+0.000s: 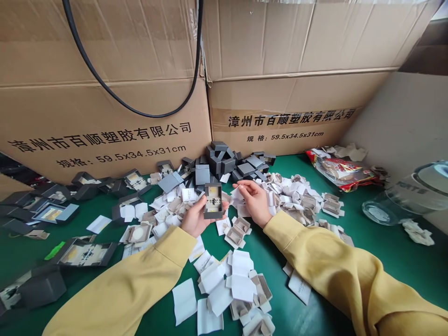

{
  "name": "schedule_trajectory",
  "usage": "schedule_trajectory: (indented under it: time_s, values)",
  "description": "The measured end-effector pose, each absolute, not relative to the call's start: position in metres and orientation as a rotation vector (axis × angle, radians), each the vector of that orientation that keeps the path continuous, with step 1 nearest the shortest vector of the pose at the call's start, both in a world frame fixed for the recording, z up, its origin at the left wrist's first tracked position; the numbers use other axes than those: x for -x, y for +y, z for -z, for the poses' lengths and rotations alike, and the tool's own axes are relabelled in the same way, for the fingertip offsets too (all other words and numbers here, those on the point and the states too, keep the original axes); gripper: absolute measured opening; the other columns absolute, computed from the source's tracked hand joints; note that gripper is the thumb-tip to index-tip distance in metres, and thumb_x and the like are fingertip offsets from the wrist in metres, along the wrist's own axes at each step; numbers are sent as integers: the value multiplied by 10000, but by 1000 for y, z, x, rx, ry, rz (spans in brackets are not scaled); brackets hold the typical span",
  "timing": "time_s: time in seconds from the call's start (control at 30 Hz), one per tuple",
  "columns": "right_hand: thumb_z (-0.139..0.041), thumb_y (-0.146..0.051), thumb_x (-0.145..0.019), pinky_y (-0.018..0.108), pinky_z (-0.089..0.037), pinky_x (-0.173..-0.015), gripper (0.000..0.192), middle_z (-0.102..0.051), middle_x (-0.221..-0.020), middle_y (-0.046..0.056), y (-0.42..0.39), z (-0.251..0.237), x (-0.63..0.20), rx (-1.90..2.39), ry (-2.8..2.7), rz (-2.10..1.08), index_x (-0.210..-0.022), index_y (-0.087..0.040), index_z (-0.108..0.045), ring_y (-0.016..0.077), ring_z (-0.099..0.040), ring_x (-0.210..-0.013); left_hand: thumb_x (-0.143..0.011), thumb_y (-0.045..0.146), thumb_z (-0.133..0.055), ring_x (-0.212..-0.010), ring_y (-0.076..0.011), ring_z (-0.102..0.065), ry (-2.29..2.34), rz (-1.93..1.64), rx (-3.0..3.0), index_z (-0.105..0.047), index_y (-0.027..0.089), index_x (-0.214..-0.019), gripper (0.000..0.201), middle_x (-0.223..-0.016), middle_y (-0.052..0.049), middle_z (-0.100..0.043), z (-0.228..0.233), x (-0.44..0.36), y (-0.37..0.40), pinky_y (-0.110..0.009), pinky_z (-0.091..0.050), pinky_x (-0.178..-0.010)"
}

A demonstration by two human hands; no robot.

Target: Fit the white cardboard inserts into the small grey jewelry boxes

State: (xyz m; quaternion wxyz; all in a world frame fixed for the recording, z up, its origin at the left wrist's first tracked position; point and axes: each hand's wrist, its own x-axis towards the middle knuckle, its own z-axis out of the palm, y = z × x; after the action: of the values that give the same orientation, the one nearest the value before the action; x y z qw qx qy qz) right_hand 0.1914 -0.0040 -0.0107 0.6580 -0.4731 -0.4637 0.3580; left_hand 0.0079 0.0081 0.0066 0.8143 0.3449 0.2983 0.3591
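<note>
My left hand (193,217) holds a small dark grey box (213,215) upright, its open side facing me and a pale printed lining showing inside. To the right of it, my right hand (256,204) is raised over white paper pieces, thumb and fingertips pinched together. Whether something thin sits in that pinch cannot be made out. Folded card inserts (238,232) lie below and between the hands. A heap of white and grey-brown inserts (297,193) spreads just beyond my right hand.
Dark boxes (220,161) are piled at the back, with open ones (86,252) at left. Paper slips and inserts (241,280) lie in front. Large cartons (140,107) wall the green table (308,312). A clear jar (402,200) and red snack bag (345,172) sit right. A black cable (150,115) hangs above.
</note>
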Motion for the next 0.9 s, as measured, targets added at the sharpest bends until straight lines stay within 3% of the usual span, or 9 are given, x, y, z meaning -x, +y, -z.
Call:
schedule_trajectory:
  time_s: [0.23,0.4,0.57,0.73,0.83,0.9]
  values:
    - [-560,-346,-843,344,-518,-778,196,-691,-922,66,-17,7,-186,1004,-1226,-646,-981,-213,-600,193,-648,-872,-830,415,-535,-962,-236,-618,662,-792,-913,-474,236,-1188,405,-1084,-97,-625,1,-13,6,-367,-542,-709]
    - [-522,-301,-858,338,-510,-758,165,-680,-922,45,-26,5,-182,1046,-1548,-470,-975,-233,-617,182,-630,-828,-793,431,-572,-939,-239,-612,711,-860,-1036,-524,249,-1089,351,-1077,-90,-609,10,-17,5,-356,-546,-729]
    - [-533,-299,-855,308,-498,-663,113,-658,-870,48,-28,0,-181,1076,-1447,-422,-876,-225,-615,174,-607,-766,-800,442,-554,-898,-235,-613,753,-834,-1168,-482,245,-1173,428,-1123,-99,-589,15,-15,6,-343,-540,-681]
    - [-563,-264,-843,347,-490,-751,93,-665,-810,37,-32,0,-179,1007,-1520,-410,-783,-230,-624,184,-592,-796,-832,438,-508,-1095,-247,-534,807,-808,-1424,-467,241,-1237,452,-1229,-87,-548,16,-10,7,-387,-450,-918]
    - [-569,-284,-840,329,-492,-684,103,-660,-791,37,-33,1,-177,1004,-1538,-416,-770,-229,-622,177,-581,-757,-829,427,-518,-1248,-238,-409,836,-882,-1537,-498,229,-1233,450,-1263,-69,-539,14,-9,7,-372,-287,-1071]
    - [-554,-299,-848,307,-493,-637,119,-656,-803,43,-34,3,-176,996,-1521,-460,-777,-220,-608,168,-591,-736,-825,425,-523,-1256,-240,-403,833,-892,-1544,-503,228,-1235,456,-1263,-68,-543,12,-9,6,-373,-255,-1088]
